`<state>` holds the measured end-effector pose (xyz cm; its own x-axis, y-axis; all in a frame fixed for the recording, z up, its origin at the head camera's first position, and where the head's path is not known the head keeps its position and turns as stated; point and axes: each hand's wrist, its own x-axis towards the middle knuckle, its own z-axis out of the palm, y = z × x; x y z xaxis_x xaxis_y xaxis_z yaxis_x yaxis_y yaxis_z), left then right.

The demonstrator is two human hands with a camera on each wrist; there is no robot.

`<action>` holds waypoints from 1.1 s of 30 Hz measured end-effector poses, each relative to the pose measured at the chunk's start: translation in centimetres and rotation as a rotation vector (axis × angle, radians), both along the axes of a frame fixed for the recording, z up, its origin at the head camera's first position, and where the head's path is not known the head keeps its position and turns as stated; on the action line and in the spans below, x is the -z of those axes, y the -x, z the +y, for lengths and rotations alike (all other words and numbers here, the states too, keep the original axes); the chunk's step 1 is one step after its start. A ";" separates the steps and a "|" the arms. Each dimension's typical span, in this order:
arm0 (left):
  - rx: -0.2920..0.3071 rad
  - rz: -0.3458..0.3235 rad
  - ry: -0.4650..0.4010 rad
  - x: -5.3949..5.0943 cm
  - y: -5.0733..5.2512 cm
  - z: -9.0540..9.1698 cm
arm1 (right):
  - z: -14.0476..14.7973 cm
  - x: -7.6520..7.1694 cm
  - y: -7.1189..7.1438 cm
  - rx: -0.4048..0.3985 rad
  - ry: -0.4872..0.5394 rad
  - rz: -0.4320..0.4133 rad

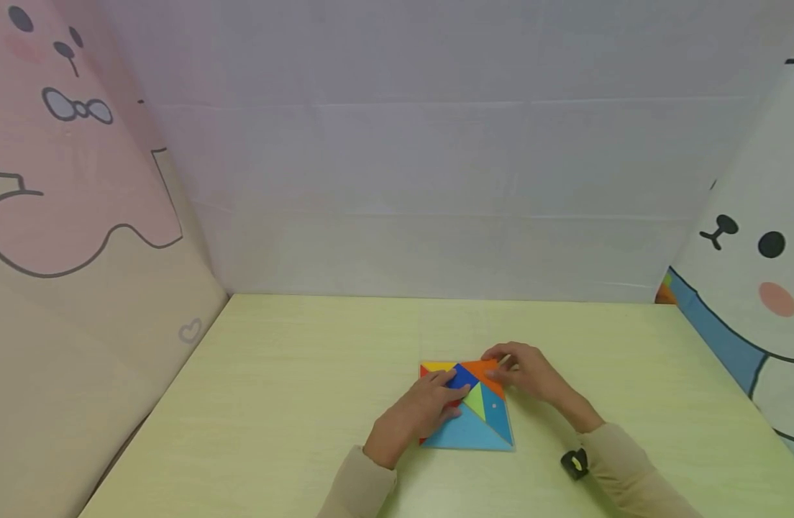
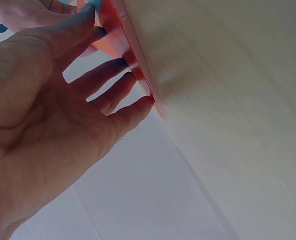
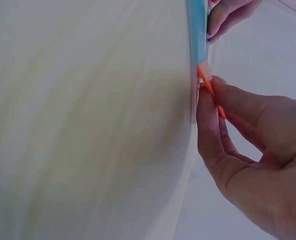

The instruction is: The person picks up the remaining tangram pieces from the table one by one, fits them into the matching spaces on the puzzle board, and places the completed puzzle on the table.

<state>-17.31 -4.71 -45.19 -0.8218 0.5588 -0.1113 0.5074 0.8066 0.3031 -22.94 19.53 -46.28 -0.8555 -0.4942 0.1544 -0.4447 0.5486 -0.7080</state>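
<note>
A square tangram (image 1: 468,434) lies on the table, its colored pieces fitted close together in a thin tray. My left hand (image 1: 423,404) rests over its left side, fingertips touching the pieces near the dark blue one (image 1: 462,376); the left wrist view shows those fingers spread and fairly straight against the red part (image 2: 132,57). At the far right corner, my right hand (image 1: 529,370) pinches an orange triangle (image 3: 212,89) between thumb and fingers. That piece tilts up out of the tray in the right wrist view. Red pieces are partly hidden under my left hand.
The pale wooden table (image 1: 274,403) extends around the tangram. A white wall sheet (image 1: 423,180) stands behind it, with cartoon-printed panels at left (image 1: 80,216) and right (image 1: 759,302). A small black device (image 1: 575,465) is by the right sleeve.
</note>
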 end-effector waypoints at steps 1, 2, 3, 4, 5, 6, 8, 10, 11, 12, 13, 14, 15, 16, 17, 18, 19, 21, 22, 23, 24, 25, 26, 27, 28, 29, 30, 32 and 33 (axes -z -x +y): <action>0.000 0.001 -0.001 0.0 0.0 0.0 | 0.0 0.0 0.0 0.003 -0.003 0.003; 0.001 0.003 -0.004 0.0 0.0 0.0 | -0.1 0.0 0.0 0.008 -0.006 0.007; 0.001 0.005 -0.004 -0.1 0.0 0.0 | -0.1 0.0 0.0 0.010 -0.009 0.013; 0.002 0.008 -0.004 -0.1 0.0 0.0 | -0.2 0.0 0.0 0.014 -0.011 0.019; 0.003 0.011 -0.003 -0.1 0.0 0.0 | -0.3 0.1 0.0 0.013 -0.012 0.027; 0.004 0.013 -0.002 -0.1 0.0 0.0 | -0.3 0.1 0.0 0.014 -0.013 0.035; 0.005 0.016 -0.001 0.0 0.0 0.0 | -0.5 0.2 -0.1 0.020 -0.015 0.050; 0.006 0.020 -0.001 0.0 0.0 -0.1 | -0.5 0.2 -0.1 0.028 -0.014 0.060; 0.007 0.022 -0.001 0.0 0.0 0.0 | -0.6 0.1 -0.2 0.030 -0.015 0.064; 0.006 0.023 -0.001 0.0 0.0 0.0 | -0.6 0.1 -0.2 0.037 -0.017 0.065; 0.006 0.024 0.000 0.0 0.0 0.0 | -0.6 0.1 -0.2 0.044 -0.021 0.067; 0.007 0.024 -0.001 0.0 0.0 0.0 | -0.6 0.1 -0.3 0.050 -0.025 0.067; 0.006 0.024 -0.002 0.0 0.0 0.0 | -0.6 0.1 -0.3 0.050 -0.030 0.072; 0.006 0.023 -0.001 0.0 0.0 0.0 | -0.6 0.0 -0.4 0.054 -0.035 0.071; 0.005 0.021 0.000 0.1 0.0 0.0 | -0.6 0.1 -0.4 0.059 -0.042 0.070; 0.003 0.017 0.000 0.1 0.0 0.0 | -0.6 0.1 -0.4 0.064 -0.048 0.067; 0.002 0.014 -0.001 0.1 0.0 0.0 | -0.5 0.1 -0.4 0.067 -0.056 0.063; -0.002 0.009 -0.002 0.0 0.0 0.1 | -0.5 0.1 -0.4 0.067 -0.065 0.052; -0.004 0.009 -0.001 0.0 0.0 0.1 | -0.4 0.1 -0.4 0.072 -0.067 0.044; -0.006 0.006 -0.002 0.0 0.0 0.1 | -0.4 0.2 -0.3 0.071 -0.069 0.039; -0.007 0.006 -0.002 -0.1 0.0 0.2 | -0.4 0.2 -0.3 0.071 -0.069 0.035; -0.008 0.007 -0.003 -0.1 0.0 0.2 | -0.3 0.2 -0.3 0.072 -0.069 0.032; -0.009 0.007 -0.003 -0.1 0.0 0.2 | -0.3 0.2 -0.3 0.071 -0.066 0.030; -0.009 0.008 -0.004 -0.1 0.0 0.2 | -0.3 0.2 -0.3 0.072 -0.064 0.030; -0.008 0.009 -0.005 -0.1 -0.1 0.2 | -0.3 0.2 -0.4 0.074 -0.062 0.026; -0.008 0.006 -0.007 -0.1 -0.1 0.2 | -0.3 0.2 -0.4 0.077 -0.062 0.021; -0.007 0.005 -0.007 -0.1 -0.1 0.2 | -0.3 0.2 -0.4 0.078 -0.063 0.018; -0.008 -0.007 -0.011 -0.1 0.0 0.2 | -0.3 0.2 -0.4 0.074 -0.067 0.017; -0.008 -0.012 -0.013 0.0 0.0 0.2 | -0.3 0.2 -0.4 0.077 -0.070 0.017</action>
